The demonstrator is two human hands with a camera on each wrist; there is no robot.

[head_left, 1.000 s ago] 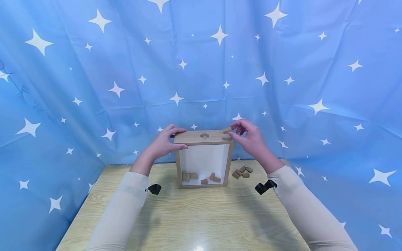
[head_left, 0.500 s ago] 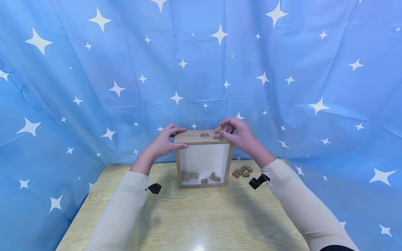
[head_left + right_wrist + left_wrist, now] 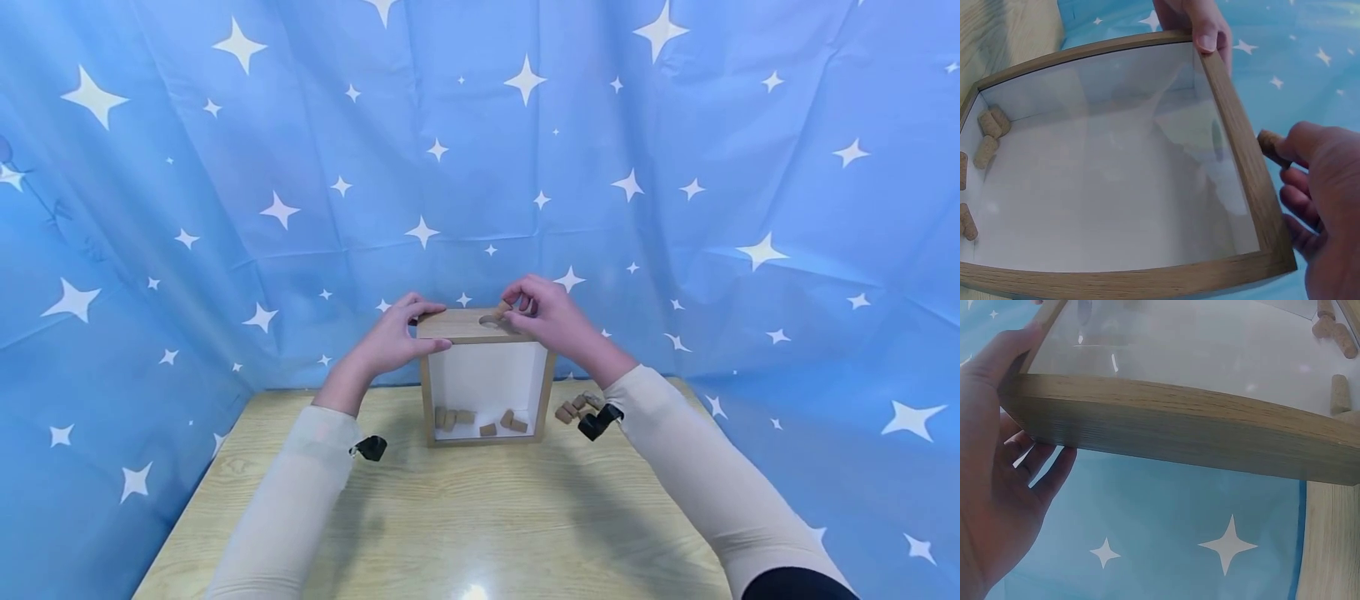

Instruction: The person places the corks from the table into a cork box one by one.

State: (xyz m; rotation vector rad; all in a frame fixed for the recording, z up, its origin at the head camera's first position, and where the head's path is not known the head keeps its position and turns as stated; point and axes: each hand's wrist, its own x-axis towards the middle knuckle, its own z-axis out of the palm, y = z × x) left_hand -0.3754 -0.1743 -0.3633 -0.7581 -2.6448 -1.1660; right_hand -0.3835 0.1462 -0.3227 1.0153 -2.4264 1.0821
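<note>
A wooden-framed box (image 3: 547, 392) with a clear front and white back stands upright on the table. Its top has a round hole (image 3: 487, 322). My left hand (image 3: 390, 335) grips the top left corner, thumb on the front and fingers behind; the left wrist view shows that hand (image 3: 1004, 462) around the frame. Between thumb and fingertips my right hand (image 3: 551, 317) pinches a cork (image 3: 503, 309), tilted right at the hole's edge. In the right wrist view the cork (image 3: 1272, 147) sits close beside the frame's top. Several corks (image 3: 465, 417) lie inside along the bottom.
Several loose corks (image 3: 567, 411) lie on the table (image 3: 465, 517) right of the box, partly covered by the black wrist camera (image 3: 600, 422). A blue star-patterned curtain (image 3: 480, 167) hangs close behind the box and around the sides.
My right hand has moved left over the box top, bringing the cork from the right corner to the hole and tilting it. My left hand has kept its grip on the corner.
</note>
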